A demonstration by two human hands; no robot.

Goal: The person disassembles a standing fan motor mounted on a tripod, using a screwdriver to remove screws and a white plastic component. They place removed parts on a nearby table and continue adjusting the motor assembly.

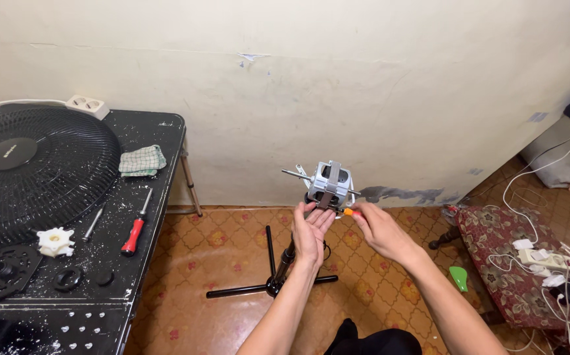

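Left hand point(311, 227) cups the grey fan motor point(329, 185); at its three o'clock, right hand point(375, 227) pinches an orange-handled tool point(350, 212)

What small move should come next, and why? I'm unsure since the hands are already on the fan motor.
Probably seat the driver tip squarely before turning. The left hand steadies the motor from below on its stand, and the right hand brings an orange-handled screwdriver to the motor's lower side. Whether the tip is in a screw is too small to tell.
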